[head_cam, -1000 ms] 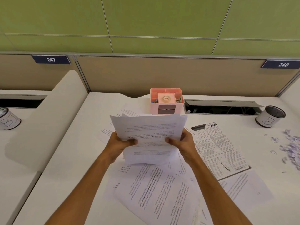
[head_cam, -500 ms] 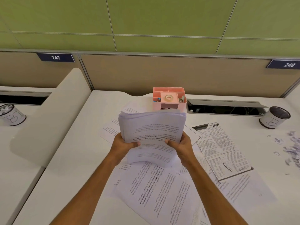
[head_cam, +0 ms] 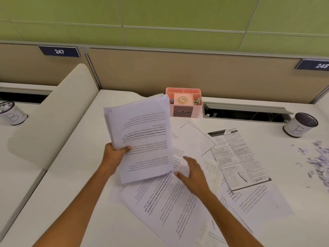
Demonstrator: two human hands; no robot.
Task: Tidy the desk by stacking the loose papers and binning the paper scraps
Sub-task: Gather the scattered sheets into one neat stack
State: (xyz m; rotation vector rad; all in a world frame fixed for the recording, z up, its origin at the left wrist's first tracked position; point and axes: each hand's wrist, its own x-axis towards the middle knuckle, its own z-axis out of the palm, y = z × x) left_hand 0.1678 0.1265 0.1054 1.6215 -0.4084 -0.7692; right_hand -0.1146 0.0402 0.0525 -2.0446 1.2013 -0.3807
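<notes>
Let go by the right hand [head_cam: 193, 175] since half a second ago: gathered stack of papers [head_cam: 142, 139], gripped by both hands then, now in the left hand [head_cam: 114, 154] alone. Left thumb [head_cam: 127, 149] pressed across the front sheet, other fingers hidden behind, pinching the near-left corner; stack lifted off the desk [head_cam: 74, 184], tilted, leaning toward the pink organiser [head_cam: 184, 102]. Right fingers [head_cam: 188, 162] straight and spread, holding nothing, hovering low over the loose sheets [head_cam: 170, 202] (touching or not, hard to say through the blur). More sheets fanned out beneath and to the right, a printed newspaper-like page [head_cam: 238, 155] among them, partly overlapping its neighbours. Farther right, paper scraps [head_cam: 318, 161] scattered near the desk edge, close to a small tin marked B [head_cam: 300, 124]; another such tin [head_cam: 11, 113] on the neighbouring desk at left, already holding shreds. Judged from this: squaring of the first bundle finished, next sheets about to be collected; stacking roughly partway, scraps untouched. One-handed hold on a floppy stack, so some risk of sheets sliding out.
</notes>
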